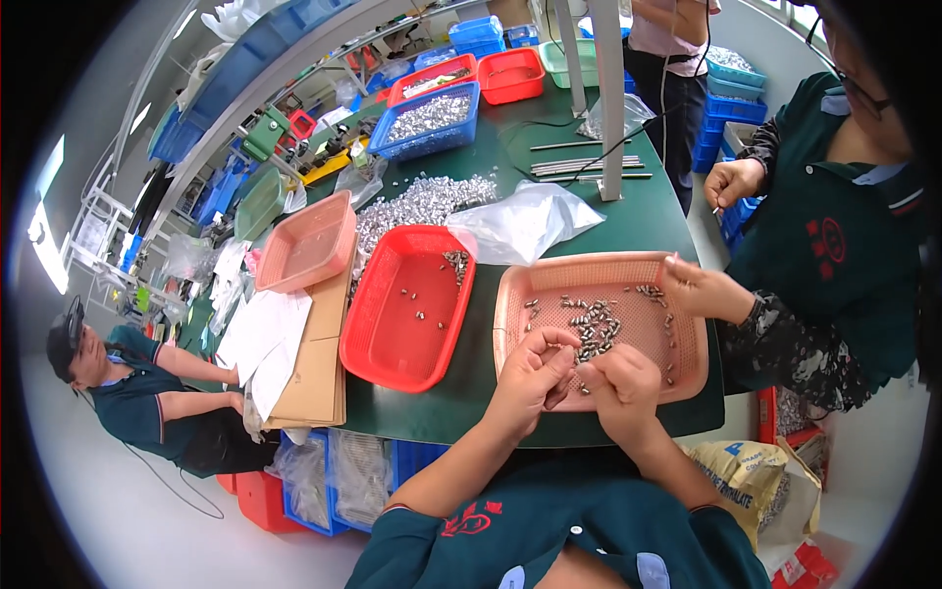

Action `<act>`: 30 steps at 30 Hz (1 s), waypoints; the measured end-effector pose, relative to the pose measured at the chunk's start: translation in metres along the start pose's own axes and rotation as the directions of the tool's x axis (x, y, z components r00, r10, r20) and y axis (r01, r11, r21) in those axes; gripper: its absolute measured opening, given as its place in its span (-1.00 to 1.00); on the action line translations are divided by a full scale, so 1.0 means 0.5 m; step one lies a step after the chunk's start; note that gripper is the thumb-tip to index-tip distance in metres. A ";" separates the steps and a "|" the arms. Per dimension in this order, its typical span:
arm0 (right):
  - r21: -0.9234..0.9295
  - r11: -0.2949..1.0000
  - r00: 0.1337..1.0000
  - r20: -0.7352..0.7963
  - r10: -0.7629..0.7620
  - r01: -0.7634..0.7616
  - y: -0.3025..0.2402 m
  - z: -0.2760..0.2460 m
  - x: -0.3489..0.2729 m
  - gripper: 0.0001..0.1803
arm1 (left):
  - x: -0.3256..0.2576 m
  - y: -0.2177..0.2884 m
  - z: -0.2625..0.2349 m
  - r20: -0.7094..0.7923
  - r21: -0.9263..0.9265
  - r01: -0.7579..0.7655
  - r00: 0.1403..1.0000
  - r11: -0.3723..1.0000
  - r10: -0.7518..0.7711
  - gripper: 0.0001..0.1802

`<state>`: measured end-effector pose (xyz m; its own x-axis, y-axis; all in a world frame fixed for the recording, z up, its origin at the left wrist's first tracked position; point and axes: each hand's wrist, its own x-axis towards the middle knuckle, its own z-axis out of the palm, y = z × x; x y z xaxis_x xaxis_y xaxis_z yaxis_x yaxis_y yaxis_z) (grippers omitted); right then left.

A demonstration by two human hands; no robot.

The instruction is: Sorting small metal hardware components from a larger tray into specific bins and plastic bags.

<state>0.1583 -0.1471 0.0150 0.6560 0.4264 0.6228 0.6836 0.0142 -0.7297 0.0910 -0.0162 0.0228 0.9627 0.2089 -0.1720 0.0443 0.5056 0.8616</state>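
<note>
Where the green table [510,177] reaches its near edge, a pink perforated tray [687,368] lies at the near right corner, with a red tray [392,344] just beside it on the left. A second pink tray [309,240] lies tilted further left, over a stack of flat cardboard [314,378] at the left edge. A clear plastic bag [525,221] lies behind the two near trays, and a loose heap of small metal parts [422,201] spreads behind the red tray. A blue bin [432,137] filled with the same parts stands toward the far edge.

Small metal pieces [594,324] lie scattered in the near pink tray, thickest at its centre. The left hand [530,378] and right hand [620,388] are held close together over the tray's near rim, fingers curled inward in a pinch; whatever they pinch is too small to tell. A co-worker's hand [702,290] rests on the tray's right rim.
</note>
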 end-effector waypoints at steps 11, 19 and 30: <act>0.131 0.964 0.963 -0.112 0.246 -0.231 0.026 -0.029 0.004 -0.85 | 0.034 0.041 -0.012 0.096 0.765 -0.204 0.974 0.612 0.204 -0.73; -0.132 0.890 0.869 0.317 -0.380 0.437 -0.016 0.013 0.198 -0.93 | 0.127 0.155 -0.136 0.301 0.944 -0.193 0.835 -0.268 0.460 -0.77; -0.553 0.704 0.797 0.603 -0.032 0.446 0.115 0.045 0.251 -0.88 | 0.296 0.179 -0.154 0.523 0.830 -0.554 0.729 -0.068 0.443 -0.60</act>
<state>0.2729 -0.0726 0.0450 0.3083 0.8848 0.3495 0.9507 -0.2999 -0.0795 0.2168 0.1247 0.0377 0.8605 -0.0614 0.5057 -0.3146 -0.8448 0.4329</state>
